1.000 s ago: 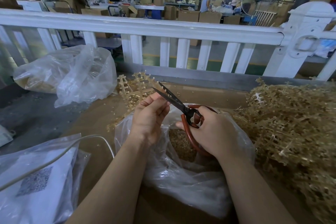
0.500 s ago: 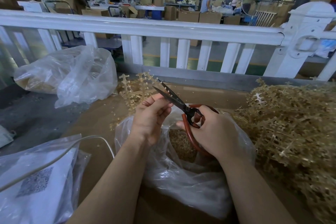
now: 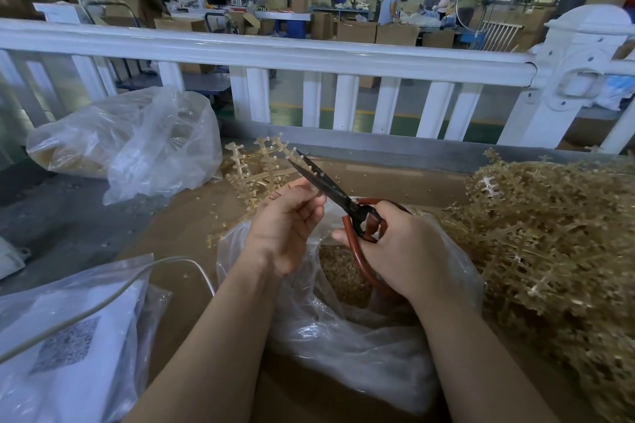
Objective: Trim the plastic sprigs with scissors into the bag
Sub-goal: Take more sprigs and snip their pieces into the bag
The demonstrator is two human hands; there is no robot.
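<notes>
Head view: left hand (image 3: pixel 285 230) pinches sprig (image 3: pixel 261 165), stem running up-left from the grip; right hand (image 3: pixel 402 244) grips scissors (image 3: pixel 330 189), blades closing on it above bag (image 3: pixel 343 319).

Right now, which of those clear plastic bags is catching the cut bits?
The open bag directly under both hands, with tan trimmings inside. The far-left bag lies apart; the near-left one holds white sheets.

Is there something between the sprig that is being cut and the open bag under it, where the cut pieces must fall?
Nothing visible. The tan plastic sprig sits above the clear plastic bag, whose mouth opens between the left hand and right hand.
</notes>
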